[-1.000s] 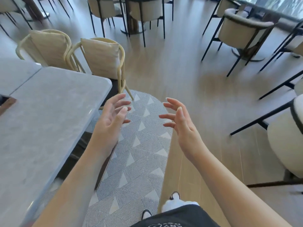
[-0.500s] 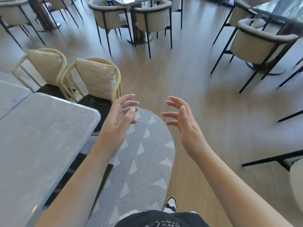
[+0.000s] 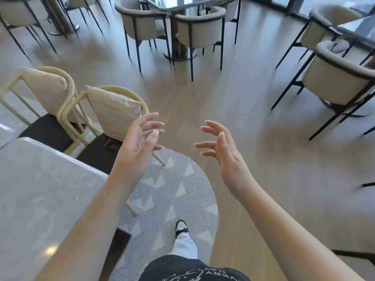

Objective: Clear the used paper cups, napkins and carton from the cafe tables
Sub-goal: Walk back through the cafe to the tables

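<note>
Both hands are up in front of the body and both are empty: the left hand [image 3: 140, 136] has its palm turned inward with fingers loosely spread, the right hand [image 3: 220, 147] mirrors it with fingers curled and apart, and nothing sits between them. No cup, napkin or carton shows anywhere in this view, so where the task's things lie cannot be told from here. The grey marble table [image 3: 40, 189] at the lower left shows only bare top in the part that is visible, and two cream chairs [image 3: 113, 110] are tucked in at its far end, just beyond the left fingertips. One foot [image 3: 181, 228] is stepping out on the patterned rug [image 3: 172, 189], so this reads as a walk between tables, a transit step and not a pick-up. Ahead across the wooden floor [image 3: 233, 88] stands a dark glass table [image 3: 182, 3] ringed by upholstered armchairs [image 3: 200, 29], with another armchair [image 3: 334, 78] off to the right; their tops are mostly out of view or too blurred to read. The next move, by my reckoning, calls for getting a table surface squarely in sight, finding the leftover litter, and then closing one free hand around a cup while the other gathers the napkins.
</note>
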Tool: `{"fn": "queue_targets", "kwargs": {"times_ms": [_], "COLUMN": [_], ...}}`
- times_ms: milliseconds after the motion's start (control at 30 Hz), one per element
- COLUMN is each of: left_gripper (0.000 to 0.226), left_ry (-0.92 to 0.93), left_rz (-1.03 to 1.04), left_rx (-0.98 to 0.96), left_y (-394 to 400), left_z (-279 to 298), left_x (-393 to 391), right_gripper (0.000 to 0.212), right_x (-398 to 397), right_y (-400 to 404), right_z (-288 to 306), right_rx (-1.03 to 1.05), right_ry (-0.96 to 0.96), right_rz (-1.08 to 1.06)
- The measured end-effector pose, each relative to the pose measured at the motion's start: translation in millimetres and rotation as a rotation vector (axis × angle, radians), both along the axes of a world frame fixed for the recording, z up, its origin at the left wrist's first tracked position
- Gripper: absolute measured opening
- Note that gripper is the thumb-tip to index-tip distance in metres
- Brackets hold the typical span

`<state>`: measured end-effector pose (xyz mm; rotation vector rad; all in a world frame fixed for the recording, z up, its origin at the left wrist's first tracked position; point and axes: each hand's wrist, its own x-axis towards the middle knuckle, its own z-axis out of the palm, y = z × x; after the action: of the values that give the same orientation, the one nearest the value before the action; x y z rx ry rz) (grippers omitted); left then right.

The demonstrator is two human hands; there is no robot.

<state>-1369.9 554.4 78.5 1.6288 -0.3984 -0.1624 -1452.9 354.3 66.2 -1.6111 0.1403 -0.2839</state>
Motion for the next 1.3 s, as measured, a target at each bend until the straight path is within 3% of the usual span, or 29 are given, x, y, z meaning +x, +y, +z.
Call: {"fn": "queue_targets", "kwargs": {"times_ms": [467, 1033, 1300], "left_gripper": [0.035, 0.037, 0.040], "left_ry": [0.015, -0.002, -0.009], "left_rz": [0.043, 0.156, 0.202], "left_rx": [-0.012, -0.024, -0.049], "left_y": [-38, -173, -199], "left_z": [16, 32, 28], "left_x": [235, 506, 636], "right_gripper": [0.043, 0.047, 0.048], "right_x": [241, 534, 688], "right_y": [-38, -192, -213], "right_z": [31, 42, 32], "right_rx": [-0.033, -0.012, -0.032], "right_ry": [-0.030, -0.062, -0.034], "right_rz": [0.010, 0.123, 0.174]}}
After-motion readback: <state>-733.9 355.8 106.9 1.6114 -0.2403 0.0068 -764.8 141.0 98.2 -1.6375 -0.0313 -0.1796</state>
